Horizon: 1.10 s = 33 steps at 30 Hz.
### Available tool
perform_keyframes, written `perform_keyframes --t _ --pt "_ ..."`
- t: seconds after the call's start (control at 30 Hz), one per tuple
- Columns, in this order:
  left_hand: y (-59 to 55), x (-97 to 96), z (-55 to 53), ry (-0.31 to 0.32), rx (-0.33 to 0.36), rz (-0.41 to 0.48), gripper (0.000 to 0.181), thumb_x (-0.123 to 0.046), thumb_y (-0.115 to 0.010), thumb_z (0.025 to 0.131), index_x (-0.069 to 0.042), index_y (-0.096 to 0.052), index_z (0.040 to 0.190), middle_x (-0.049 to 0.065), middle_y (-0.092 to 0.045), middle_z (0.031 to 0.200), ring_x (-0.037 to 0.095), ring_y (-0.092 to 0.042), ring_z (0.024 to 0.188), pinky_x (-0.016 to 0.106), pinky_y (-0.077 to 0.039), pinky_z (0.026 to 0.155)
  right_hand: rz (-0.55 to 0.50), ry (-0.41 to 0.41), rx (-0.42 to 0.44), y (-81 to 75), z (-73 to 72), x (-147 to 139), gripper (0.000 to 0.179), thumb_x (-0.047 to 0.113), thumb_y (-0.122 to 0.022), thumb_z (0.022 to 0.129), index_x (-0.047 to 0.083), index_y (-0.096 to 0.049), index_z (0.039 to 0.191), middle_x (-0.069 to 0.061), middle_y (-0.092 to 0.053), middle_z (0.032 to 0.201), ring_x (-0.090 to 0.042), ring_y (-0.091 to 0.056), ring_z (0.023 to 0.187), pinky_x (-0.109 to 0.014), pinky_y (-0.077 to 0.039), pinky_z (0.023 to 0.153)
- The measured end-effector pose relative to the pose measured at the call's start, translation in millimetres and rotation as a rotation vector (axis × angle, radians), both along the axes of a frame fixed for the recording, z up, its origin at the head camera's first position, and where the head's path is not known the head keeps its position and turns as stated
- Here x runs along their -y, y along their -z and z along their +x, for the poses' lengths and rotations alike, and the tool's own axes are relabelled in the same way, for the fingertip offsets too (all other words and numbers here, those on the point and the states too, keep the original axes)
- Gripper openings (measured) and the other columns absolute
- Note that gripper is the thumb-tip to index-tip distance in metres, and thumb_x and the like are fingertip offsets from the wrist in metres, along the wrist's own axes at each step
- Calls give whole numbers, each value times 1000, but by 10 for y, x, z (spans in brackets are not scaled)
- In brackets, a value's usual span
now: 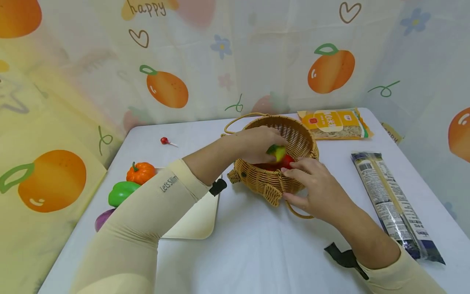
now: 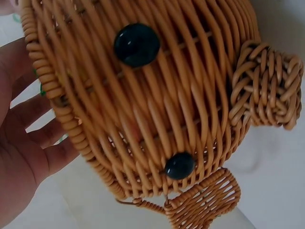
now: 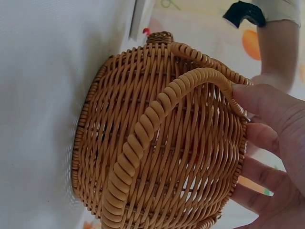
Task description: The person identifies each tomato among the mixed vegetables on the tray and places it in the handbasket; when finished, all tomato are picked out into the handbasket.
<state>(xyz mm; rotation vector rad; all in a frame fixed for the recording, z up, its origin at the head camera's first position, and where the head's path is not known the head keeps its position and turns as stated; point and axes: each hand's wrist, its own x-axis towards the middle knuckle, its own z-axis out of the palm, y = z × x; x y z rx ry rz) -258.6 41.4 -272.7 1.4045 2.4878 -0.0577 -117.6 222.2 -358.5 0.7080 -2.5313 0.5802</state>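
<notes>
A round wicker basket [image 1: 257, 179], shaped like an animal with dark button eyes, stands mid-table. My left hand [image 1: 258, 145] reaches over its rim, fingers curled down around a yellow-and-green toy fruit or vegetable [image 1: 280, 153] inside the opening; its exact kind is partly hidden by the fingers. Beside it in the basket lies a red round thing [image 1: 286, 161]. On the near right side, my right hand [image 1: 319, 190] grips the basket's rim. The right wrist view shows the thumb [image 3: 259, 98] by the base of the wicker handle [image 3: 143, 129], with the other fingers at the rim.
Left of the basket lies a cream tray [image 1: 198, 220], partly under my left arm. An orange toy pumpkin [image 1: 141, 173], green pepper [image 1: 123, 193] and purple item [image 1: 103, 219] sit beyond that arm. A lollipop [image 1: 165, 141] lies behind. Two food packets, yellow [image 1: 334, 124] and long [image 1: 393, 200], lie right.
</notes>
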Motion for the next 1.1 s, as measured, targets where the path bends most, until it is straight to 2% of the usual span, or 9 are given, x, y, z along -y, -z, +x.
perform_keyframes --t 0.2,0.3,0.4,0.57,0.7,0.8,0.93,1.1 --pt "98 -15 0 29 -20 6 51 -28 -64 101 -23 -52 151 -1 -57 141 18 -50 129 31 -41 113 -3 -7 -11 18 -14 13 53 26 -93 72 10 -76 120 -14 -65 120 -37 -58 118 -57 -50 100" --pt "106 -4 -1 42 -34 10 52 -30 -65 100 -23 -52 150 -2 -57 142 18 -50 131 32 -40 114 -1 -6 -5 17 -20 17 53 27 -93 73 10 -76 120 -13 -65 120 -36 -58 117 -56 -50 100" --pt "91 45 5 22 -32 15 52 -31 -65 100 -25 -52 150 -2 -55 145 19 -48 134 35 -38 117 4 -13 0 9 -38 20 52 28 -93 73 10 -76 119 -13 -65 120 -35 -59 116 -56 -50 100" --pt "40 184 18 -42 -32 57 53 -37 -62 101 -26 -51 152 2 -45 157 24 -36 148 41 -31 123 18 -15 -7 -6 -59 6 51 30 -93 73 12 -76 118 -13 -66 119 -36 -60 117 -58 -51 98" --pt "20 341 28 -101 -61 103 56 -43 -61 101 -28 -48 154 4 -38 161 28 -32 150 45 -35 121 38 -11 8 -12 -61 -9 51 31 -91 75 12 -75 119 -13 -66 120 -37 -59 122 -60 -51 99" --pt "10 486 44 -156 -89 132 59 -47 -59 101 -31 -45 155 4 -31 165 32 -27 152 52 -34 120 58 -8 34 -18 -57 -25 51 33 -89 78 13 -73 123 -13 -65 124 -38 -56 127 -62 -50 101" --pt "1 698 99 -236 -96 172 62 -52 -57 101 -32 -41 157 3 -20 170 36 -20 154 61 -29 119 87 11 78 -28 -37 -60 52 35 -86 81 14 -71 126 -13 -64 129 -38 -52 132 -64 -46 104" --pt "52 1018 204 -315 -74 201 66 -54 -57 100 -34 -36 159 3 -14 171 37 -17 154 64 -26 118 102 25 132 -49 -16 -97 53 36 -84 83 15 -69 129 -12 -63 132 -38 -49 135 -66 -44 105"
